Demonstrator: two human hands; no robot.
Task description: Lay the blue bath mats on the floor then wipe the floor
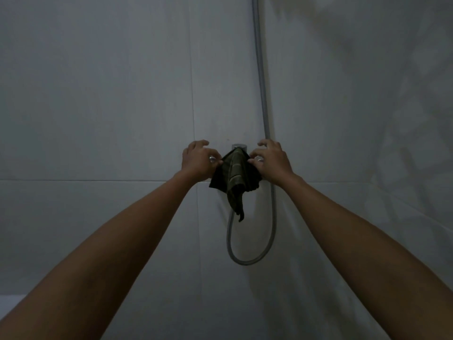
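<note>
A dark green striped cloth (234,177) hangs draped over the chrome shower tap (239,146) on the tiled wall, one corner dangling down. My left hand (197,159) pinches the cloth's left edge with thumb and forefinger, other fingers spread. My right hand (272,160) pinches its right edge the same way. Both arms reach straight forward. No blue bath mat and no floor are in view.
A grey shower hose (263,99) runs down the wall beside my right hand and loops below the tap. Grey wall tiles (98,94) fill the view in dim light. A wall corner lies to the right.
</note>
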